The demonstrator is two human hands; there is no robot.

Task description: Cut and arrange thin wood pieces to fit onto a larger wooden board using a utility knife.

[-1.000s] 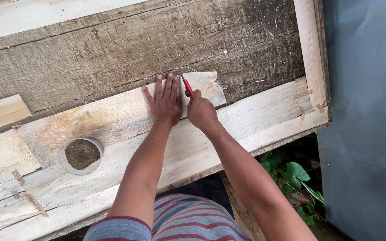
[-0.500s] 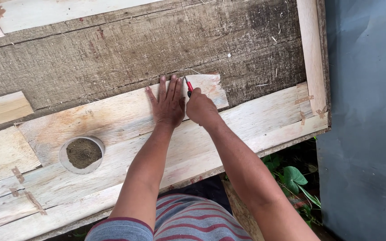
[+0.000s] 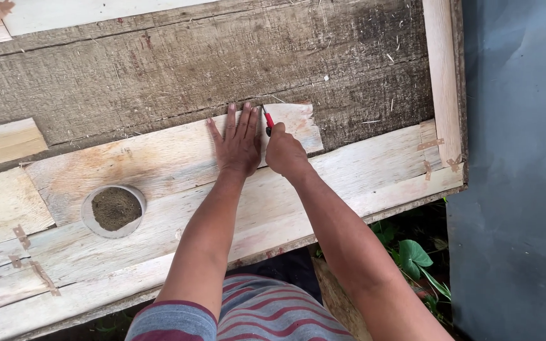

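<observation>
Head view, looking straight down: left hand (image 3: 238,146) spread flat, fingers fanned, pressing on a pale wooden board (image 3: 159,161) and gripping nothing. Right hand (image 3: 285,153) curled into a fist around a red-handled marking tool (image 3: 266,120), tip touching the board's upper edge just beside the left index finger. Cannot tell whether pencil or blade at this size. Board lying across a counter (image 3: 349,63) of rough grey planks, its right end ragged and splintered. Round hole (image 3: 114,209) cut through the pale boards to the left, well apart from both hands, with dark earth showing inside. Small metal plates (image 3: 20,235) joining the lighter boards at lower left. Green leaves (image 3: 415,256) below the counter edge; blue-grey sheet (image 3: 519,170) along the right side.

Risks, as a judgement: tool tip so close to the left fingers, so a slip along the grain likely to nick or mark a finger. Splintered right end liable to snag skin or break off under pressure. Board apparently held only by the flat palm, so possibly shifting and spoiling the line.

No packages, labels or signs anywhere in sight.
</observation>
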